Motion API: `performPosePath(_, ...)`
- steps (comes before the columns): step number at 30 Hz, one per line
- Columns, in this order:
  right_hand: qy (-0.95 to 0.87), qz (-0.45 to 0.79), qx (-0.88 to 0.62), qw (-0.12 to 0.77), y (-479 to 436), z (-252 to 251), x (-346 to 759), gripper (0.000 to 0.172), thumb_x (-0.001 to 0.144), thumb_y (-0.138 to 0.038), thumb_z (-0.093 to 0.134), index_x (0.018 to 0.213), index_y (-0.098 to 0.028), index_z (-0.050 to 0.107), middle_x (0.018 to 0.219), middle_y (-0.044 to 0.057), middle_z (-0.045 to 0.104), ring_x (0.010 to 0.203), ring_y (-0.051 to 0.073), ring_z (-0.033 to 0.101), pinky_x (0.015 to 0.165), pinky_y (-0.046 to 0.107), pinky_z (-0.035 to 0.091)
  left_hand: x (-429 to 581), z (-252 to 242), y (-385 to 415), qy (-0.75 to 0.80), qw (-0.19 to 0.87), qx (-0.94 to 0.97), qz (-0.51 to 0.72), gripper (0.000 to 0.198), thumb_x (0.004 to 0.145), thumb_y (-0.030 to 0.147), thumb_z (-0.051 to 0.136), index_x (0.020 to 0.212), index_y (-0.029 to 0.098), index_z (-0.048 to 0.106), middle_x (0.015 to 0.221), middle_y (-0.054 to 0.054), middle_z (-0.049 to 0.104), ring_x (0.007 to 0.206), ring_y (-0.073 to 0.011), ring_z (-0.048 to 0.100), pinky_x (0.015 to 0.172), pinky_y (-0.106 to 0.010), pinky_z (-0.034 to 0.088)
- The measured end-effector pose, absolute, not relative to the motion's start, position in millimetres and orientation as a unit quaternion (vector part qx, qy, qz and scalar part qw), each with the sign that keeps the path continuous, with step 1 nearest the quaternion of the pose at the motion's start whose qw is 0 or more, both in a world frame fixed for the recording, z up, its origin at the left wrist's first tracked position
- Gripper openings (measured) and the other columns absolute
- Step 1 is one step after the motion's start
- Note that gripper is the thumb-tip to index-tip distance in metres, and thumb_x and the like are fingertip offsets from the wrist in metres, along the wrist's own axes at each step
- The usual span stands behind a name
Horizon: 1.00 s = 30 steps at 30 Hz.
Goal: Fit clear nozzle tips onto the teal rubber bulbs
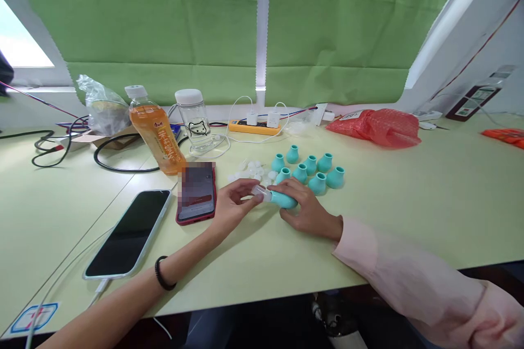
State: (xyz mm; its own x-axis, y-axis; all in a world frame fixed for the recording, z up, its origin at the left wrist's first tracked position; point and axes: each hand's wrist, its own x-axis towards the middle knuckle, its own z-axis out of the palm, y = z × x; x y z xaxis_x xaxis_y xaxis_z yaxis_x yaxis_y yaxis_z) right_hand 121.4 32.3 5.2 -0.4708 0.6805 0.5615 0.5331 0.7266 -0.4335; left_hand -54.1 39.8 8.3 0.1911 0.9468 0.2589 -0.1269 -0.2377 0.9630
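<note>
My right hand (pixel 308 211) is closed around a teal rubber bulb (pixel 284 199) lying on its side on the pale green table (pixel 409 202). My left hand (pixel 231 203) pinches a small clear plastic tip (pixel 260 191) at the bulb's mouth. Just behind my hands stand several more teal bulbs (pixel 311 170) upright in a cluster. A loose pile of clear white tips (pixel 252 172) lies to their left.
A red-cased phone (pixel 196 194) and a larger dark phone (pixel 129 233) on a cable lie to the left. An orange drink bottle (pixel 156 130), a clear cup (pixel 195 120), a power strip (pixel 254 127), cables, and a red plastic bag (pixel 376 126) sit further back.
</note>
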Motion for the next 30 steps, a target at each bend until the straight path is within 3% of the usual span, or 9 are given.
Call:
performPosePath(4, -0.847, 0.122, -0.367, 0.365, 28.1, 6.4, 121.5, 0.043, 0.061, -0.005, 0.045, 0.103, -0.019, 0.047, 0.091, 0.006, 0.051, 0.086, 0.018, 0.049, 0.076, 0.034, 0.041, -54.2, 8.7, 40.7, 0.354, 0.568, 0.563, 0.485, 0.025, 0.057, 0.021, 0.069, 0.074, 0.012, 0.052, 0.066, -0.002, 0.063, 0.061, -0.0125, 0.059, 0.062, -0.026, 0.05)
performPosePath(10, -0.832, 0.094, -0.375, 0.397, 27.6, 1.7, 121.1, 0.037, 0.062, -0.01, 0.05, 0.097, -0.018, 0.043, 0.086, 0.004, 0.054, 0.081, 0.017, 0.052, 0.071, 0.03, 0.043, -54.7, 8.1, 40.6, 0.358, 0.573, 0.581, 0.454, 0.022, 0.063, 0.024, 0.065, 0.076, 0.011, 0.052, 0.053, 0.001, 0.06, 0.045, -0.0086, 0.054, 0.047, -0.02, 0.044)
performPosePath(19, -0.842, 0.072, -0.377, 0.38, 33.5, -5.3, 120.0, 0.022, 0.064, -0.01, 0.049, 0.085, -0.016, 0.049, 0.076, 0.004, 0.056, 0.073, 0.016, 0.053, 0.063, 0.028, 0.042, -54.6, 3.9, 40.2, 0.367, 0.574, 0.603, 0.415, 0.026, 0.061, 0.026, 0.066, 0.078, 0.009, 0.054, 0.055, -0.001, 0.06, 0.045, -0.0098, 0.054, 0.047, -0.023, 0.045)
performPosePath(26, -0.797, 0.278, -0.422, 0.33, 28.6, 5.0, 118.7, 0.015, 0.06, -0.012, 0.051, 0.075, -0.015, 0.054, 0.07, 0.0, 0.057, 0.064, 0.012, 0.052, 0.057, 0.022, 0.041, -57.3, -0.2, 37.1, 0.364, 0.506, 0.674, 0.396, 0.023, 0.065, 0.026, 0.063, 0.081, 0.012, 0.057, 0.055, 0.0, 0.058, 0.05, -0.0099, 0.054, 0.051, -0.021, 0.045)
performPosePath(30, -0.748, 0.433, -0.446, 0.234, 30.5, 12.6, 122.8, 0.015, 0.059, -0.017, 0.054, 0.075, -0.015, 0.054, 0.053, -0.005, 0.046, 0.041, 0.006, 0.042, 0.036, 0.017, 0.032, -56.6, 2.8, 31.8, 0.363, 0.462, 0.711, 0.387, 0.022, 0.067, 0.028, 0.061, 0.082, 0.012, 0.058, 0.059, -0.001, 0.058, 0.051, -0.0101, 0.055, 0.052, -0.022, 0.045)
